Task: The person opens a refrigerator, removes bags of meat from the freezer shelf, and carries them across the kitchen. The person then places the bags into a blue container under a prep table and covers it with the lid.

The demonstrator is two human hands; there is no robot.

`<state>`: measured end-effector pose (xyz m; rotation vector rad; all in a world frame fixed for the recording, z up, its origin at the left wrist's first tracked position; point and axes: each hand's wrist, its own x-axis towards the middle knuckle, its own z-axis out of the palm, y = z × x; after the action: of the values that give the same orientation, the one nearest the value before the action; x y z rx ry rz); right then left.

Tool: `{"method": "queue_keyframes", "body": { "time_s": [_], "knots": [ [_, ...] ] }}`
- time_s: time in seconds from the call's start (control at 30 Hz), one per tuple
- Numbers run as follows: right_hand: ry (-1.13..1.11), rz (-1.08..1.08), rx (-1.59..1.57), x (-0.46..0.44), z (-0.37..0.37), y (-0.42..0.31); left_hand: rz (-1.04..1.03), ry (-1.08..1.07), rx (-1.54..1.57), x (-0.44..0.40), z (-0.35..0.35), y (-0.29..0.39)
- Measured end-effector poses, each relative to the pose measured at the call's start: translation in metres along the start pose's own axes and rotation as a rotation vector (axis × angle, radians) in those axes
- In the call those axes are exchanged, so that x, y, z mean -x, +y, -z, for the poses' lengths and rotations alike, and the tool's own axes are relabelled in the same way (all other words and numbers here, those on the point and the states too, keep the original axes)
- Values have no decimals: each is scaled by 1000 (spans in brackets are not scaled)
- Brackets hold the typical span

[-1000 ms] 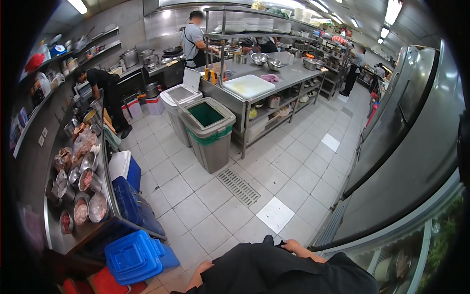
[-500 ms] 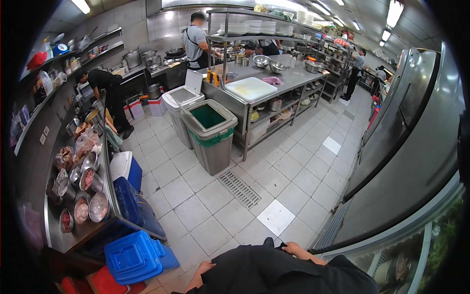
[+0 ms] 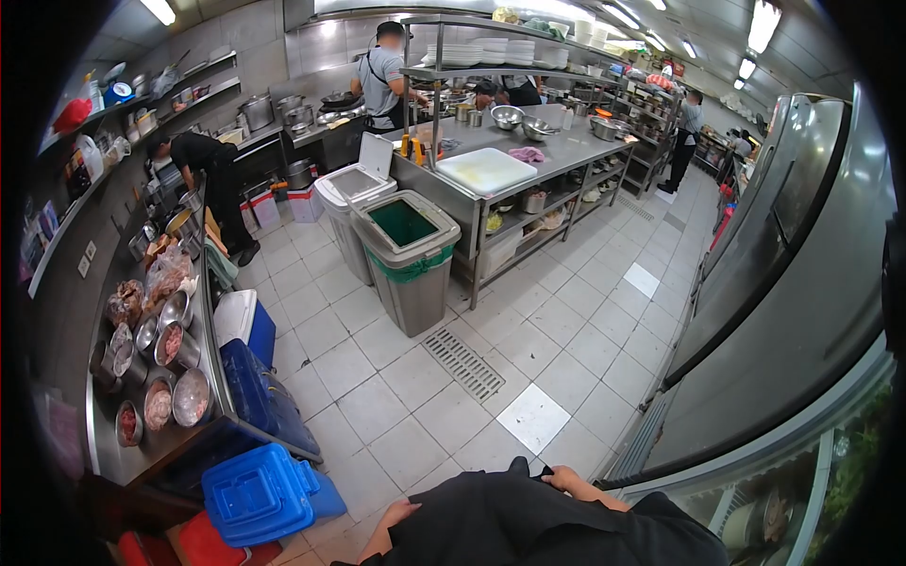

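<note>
My left hand (image 3: 400,512) is low in the view, at the left edge of my black clothing (image 3: 491,524). Its fingers are curled together and partly hidden by the cloth, so whatever they hold cannot be seen. On the other side, my right hand (image 3: 563,479) is closed at the front of the clothing. A small dark piece shows at its fingertips, and I cannot make out whether it is cloth or a separate object. The tip of a dark shoe (image 3: 518,465) shows between the hands.
Left: a steel counter (image 3: 121,459) with bowls of raw meat, a blue lidded box (image 3: 257,491) and cooler (image 3: 269,401). Ahead: grey bins (image 3: 415,297), a prep table (image 3: 566,156) with a white cutting board (image 3: 486,172), a floor drain (image 3: 462,363). Right: steel fridge (image 3: 783,349). Several co-workers stand farther back.
The view has shifted very slightly. A co-worker behind the prep table has turned and moved a little to the right. My hands stay in nearly the same place.
</note>
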<state>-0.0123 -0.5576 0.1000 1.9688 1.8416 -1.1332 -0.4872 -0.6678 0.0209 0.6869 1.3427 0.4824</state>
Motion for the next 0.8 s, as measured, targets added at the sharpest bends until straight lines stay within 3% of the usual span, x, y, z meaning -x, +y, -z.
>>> {"method": "queue_keyframes", "body": {
  "time_s": [0.03, 0.1, 0.23, 0.33, 0.4, 0.43, 0.5, 0.57, 0.73, 0.8],
  "knots": [
    [-24, -43, -29, 3, 4, -4, 1, 0, 1, 6, -4, 10],
    [-49, -87, -58, 3, 5, -6, 90, 149, -300, 12, -8, 27],
    [-39, -95, -80, 2, 4, -5, 145, 167, -361, 17, -10, 49],
    [-34, -92, -81, 3, 4, -4, 168, 108, -194, 18, -13, 49],
    [-43, -93, -78, 5, 5, -5, 56, -18, 86, 2, -8, 26],
    [-47, -87, -93, 6, 5, -4, 56, -19, 85, 12, -10, 38],
    [-51, -84, -113, 4, 3, -1, 59, 16, -187, 48, -23, 86],
    [-34, -145, -190, -3, -9, 9, 73, 19, -197, 55, -35, 102],
    [-66, -182, -136, -11, -5, 21, 136, -17, -379, 29, -26, 66],
    [171, -129, -126, -17, -20, 39, 127, -17, -469, 15, -23, 63]
  ]
}}
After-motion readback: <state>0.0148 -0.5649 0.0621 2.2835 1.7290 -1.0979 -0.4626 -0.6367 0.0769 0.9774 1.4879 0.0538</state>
